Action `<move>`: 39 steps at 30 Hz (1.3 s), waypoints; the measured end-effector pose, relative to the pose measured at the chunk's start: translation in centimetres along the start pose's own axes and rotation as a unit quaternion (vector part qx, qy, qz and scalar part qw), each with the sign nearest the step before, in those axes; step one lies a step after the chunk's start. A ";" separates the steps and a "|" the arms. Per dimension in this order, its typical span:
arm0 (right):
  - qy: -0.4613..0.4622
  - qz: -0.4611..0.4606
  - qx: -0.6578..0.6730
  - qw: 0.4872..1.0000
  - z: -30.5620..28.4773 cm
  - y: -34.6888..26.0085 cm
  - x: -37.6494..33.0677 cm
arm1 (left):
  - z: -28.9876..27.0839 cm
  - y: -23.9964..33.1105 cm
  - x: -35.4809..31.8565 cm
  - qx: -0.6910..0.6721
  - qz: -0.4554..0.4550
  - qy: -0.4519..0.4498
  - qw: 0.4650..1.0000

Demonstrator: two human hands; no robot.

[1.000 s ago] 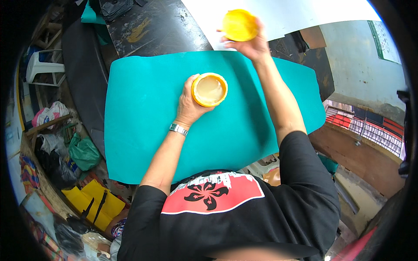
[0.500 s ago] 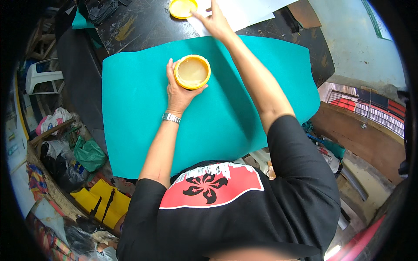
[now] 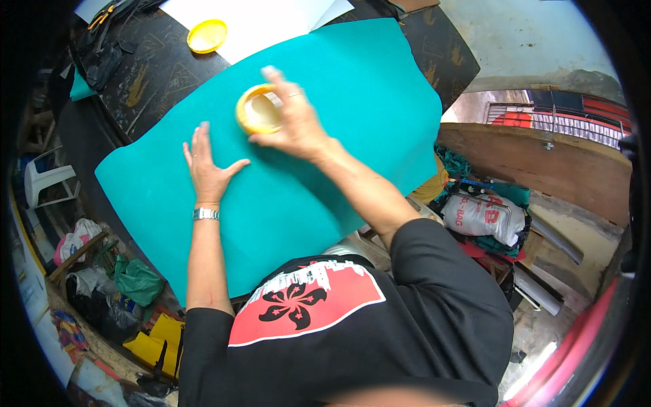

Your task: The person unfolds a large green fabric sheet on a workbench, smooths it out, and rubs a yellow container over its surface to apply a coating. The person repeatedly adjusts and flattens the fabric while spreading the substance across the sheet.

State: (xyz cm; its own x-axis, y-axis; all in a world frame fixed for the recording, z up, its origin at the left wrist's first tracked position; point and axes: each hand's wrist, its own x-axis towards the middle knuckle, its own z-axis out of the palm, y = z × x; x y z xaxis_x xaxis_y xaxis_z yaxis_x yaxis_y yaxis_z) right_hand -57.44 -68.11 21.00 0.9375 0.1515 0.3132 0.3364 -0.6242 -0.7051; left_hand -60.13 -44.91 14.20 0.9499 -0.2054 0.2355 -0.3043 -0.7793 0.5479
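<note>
Upper left of the frame: yellow lid (image 3: 207, 35) lying loose on the dark counter (image 3: 159, 74). Left of centre: left hand (image 3: 207, 166) pressed flat, fingers spread wide, on the teal sheet (image 3: 339, 115), holding nothing. Centre top: right hand (image 3: 295, 125) with grip closed round the open yellow tub (image 3: 256, 112), tilted over the sheet. Probably light, rigid, spillable; best held by the rim and wall

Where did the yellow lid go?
The yellow lid lies at the top left of the head view, on the dark table beside the white sheet, away from both hands.
</note>
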 end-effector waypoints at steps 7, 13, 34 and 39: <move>0.149 0.172 -0.154 0.962 -13.2 8.6 -2.7 | 0.7 0.7 -0.1 0.165 0.056 -0.100 0.980; 0.240 0.242 -0.230 0.911 -20.9 17.7 -1.9 | 0.4 1.2 -0.2 0.170 0.080 -0.140 0.972; 0.021 0.489 -0.233 0.841 -33.4 33.2 4.6 | -0.9 1.2 -2.2 0.199 0.103 -0.200 0.954; 0.041 0.494 -0.269 0.826 -34.3 30.6 5.9 | -1.0 1.1 -2.2 0.200 0.118 -0.201 0.952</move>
State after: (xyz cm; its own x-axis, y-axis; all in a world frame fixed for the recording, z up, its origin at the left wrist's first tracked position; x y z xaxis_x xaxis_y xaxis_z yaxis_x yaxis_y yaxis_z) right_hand -44.71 -112.58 23.08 0.7143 -0.6740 -0.1884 -0.6979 -0.6659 -0.2636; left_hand -62.60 -44.73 15.10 0.8338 -0.5492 -0.0560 -0.5368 -0.8303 0.1494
